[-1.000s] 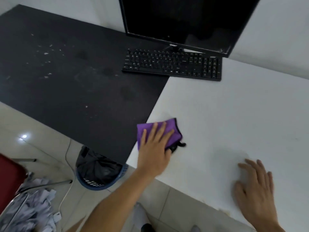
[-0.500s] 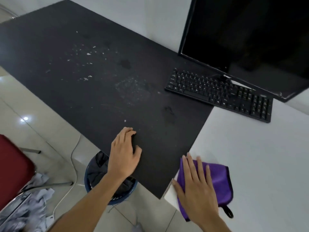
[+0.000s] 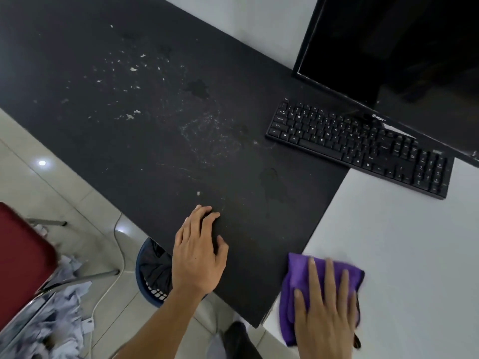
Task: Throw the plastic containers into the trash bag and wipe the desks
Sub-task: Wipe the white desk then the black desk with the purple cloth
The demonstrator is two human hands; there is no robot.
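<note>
Cloth (image 3: pixel 321 278), purple, lies flat at the near left corner of the white worktop (image 3: pixel 404 255), just beside the seam where the black worktop (image 3: pixel 155 125) butts against it. The right hand (image 3: pixel 325 309) presses it down with fingers spread and palm flat: nothing is pinched, so the grip is open and bearing on the cloth rather than closed round it. The left hand (image 3: pixel 197 257) rests open on the near edge of the black worktop, holding nothing, and looks to be steadying the body.

No plastic containers show, so wiping seems to be the step in hand. To do it well, I would keep the whole palm on the cloth and draw it in overlapping strokes. The black worktop carries pale crumbs (image 3: pixel 133 69) toward its far left and dull stains (image 3: pixel 197 88) nearer the middle. Sweep the crumbs toward the near edge, above the bin (image 3: pixel 153 275) standing on the floor there, so they fall in and do not scatter. Stains will likely want firmer, repeated passes. Stay clear of the keyboard (image 3: pixel 360 149), which straddles the seam at the far side, below the monitor (image 3: pixel 388 53).
</note>
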